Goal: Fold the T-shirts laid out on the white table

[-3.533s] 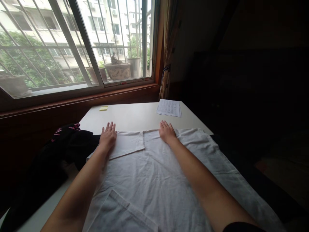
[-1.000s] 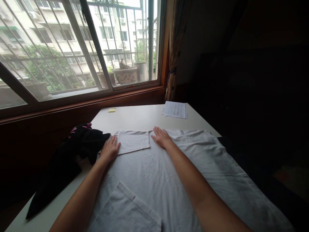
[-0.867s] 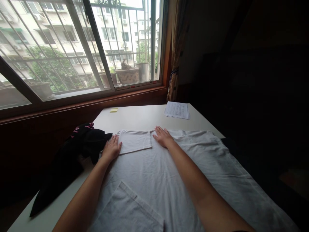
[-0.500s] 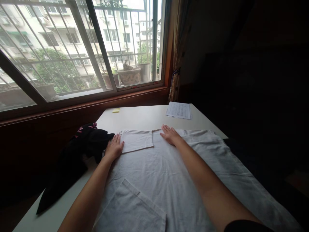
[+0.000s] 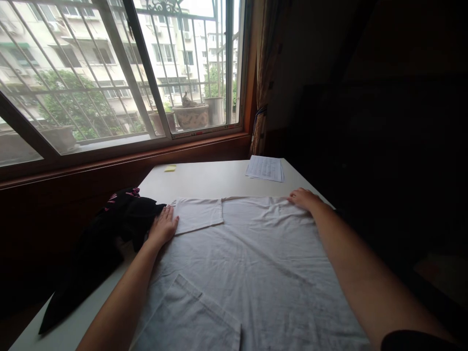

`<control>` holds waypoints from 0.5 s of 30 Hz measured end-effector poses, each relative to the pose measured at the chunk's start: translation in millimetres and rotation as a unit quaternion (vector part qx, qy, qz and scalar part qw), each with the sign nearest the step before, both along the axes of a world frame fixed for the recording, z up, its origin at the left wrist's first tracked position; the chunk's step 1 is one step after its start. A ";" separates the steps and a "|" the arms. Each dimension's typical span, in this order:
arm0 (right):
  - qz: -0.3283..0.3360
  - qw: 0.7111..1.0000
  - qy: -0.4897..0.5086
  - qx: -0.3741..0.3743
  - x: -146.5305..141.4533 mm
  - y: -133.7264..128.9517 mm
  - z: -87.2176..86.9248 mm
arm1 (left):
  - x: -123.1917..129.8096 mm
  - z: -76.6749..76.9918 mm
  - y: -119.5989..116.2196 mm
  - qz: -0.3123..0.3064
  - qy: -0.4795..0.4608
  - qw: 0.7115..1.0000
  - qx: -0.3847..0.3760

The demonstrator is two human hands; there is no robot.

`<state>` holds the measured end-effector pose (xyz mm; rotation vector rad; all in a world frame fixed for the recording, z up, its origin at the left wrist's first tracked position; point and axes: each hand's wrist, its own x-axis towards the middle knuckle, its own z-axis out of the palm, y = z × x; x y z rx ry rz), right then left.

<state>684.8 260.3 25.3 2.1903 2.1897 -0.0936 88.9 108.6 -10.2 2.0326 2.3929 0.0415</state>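
The white cloth (image 5: pixel 256 253) is lying over the near part of the table (image 5: pixel 204 176). The left hand (image 5: pixel 163 226) is pressing flat at its left edge, fingers extended, gripping nothing. The right hand (image 5: pixel 303 199) is touching its far right edge, fingers slightly bent; whether they are pinching, I cannot tell.

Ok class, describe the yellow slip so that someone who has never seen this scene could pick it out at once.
Start at the barred window and drop to the white table below it. On the table's far part, beyond the white garment and towards the left corner, lies the yellow slip. Unlike the printed sheets farther right, it is small and yellow.
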 end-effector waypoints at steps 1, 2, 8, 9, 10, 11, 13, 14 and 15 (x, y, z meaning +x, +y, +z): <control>-0.008 1.000 -0.002 -0.002 12.0 -1.4 0.9 | -0.1 0.3 -0.2 0.001 -0.002 1.000 -0.001; -0.013 1.000 -0.004 -0.002 21.5 -2.4 0.8 | -0.1 0.5 -0.3 0.002 -0.003 1.000 -0.002; 0.002 1.000 -0.021 0.012 33.3 7.9 -5.3 | 0.8 1.3 -0.5 0.009 -0.010 1.000 -0.003; 0.008 1.000 -0.025 0.014 31.9 11.4 -5.4 | 1.0 1.2 -0.4 0.010 -0.010 1.000 -0.003; 0.013 0.999 -0.031 0.016 30.6 14.7 -5.2 | 1.1 1.2 -0.3 0.011 -0.009 1.000 -0.004; 0.019 0.999 -0.037 0.018 29.4 17.7 -4.8 | 1.2 1.2 -0.2 0.012 -0.009 1.000 -0.004; 0.036 0.998 -0.051 0.028 27.1 21.7 -3.9 | 1.7 1.3 0.0 0.013 -0.007 1.000 -0.006; 0.046 0.997 -0.057 0.036 25.7 22.7 -3.6 | 2.0 1.6 0.0 0.014 -0.006 1.000 -0.006; 0.058 0.995 -0.063 0.046 24.0 22.9 -3.7 | 2.4 1.8 -0.1 0.015 -0.005 1.000 -0.006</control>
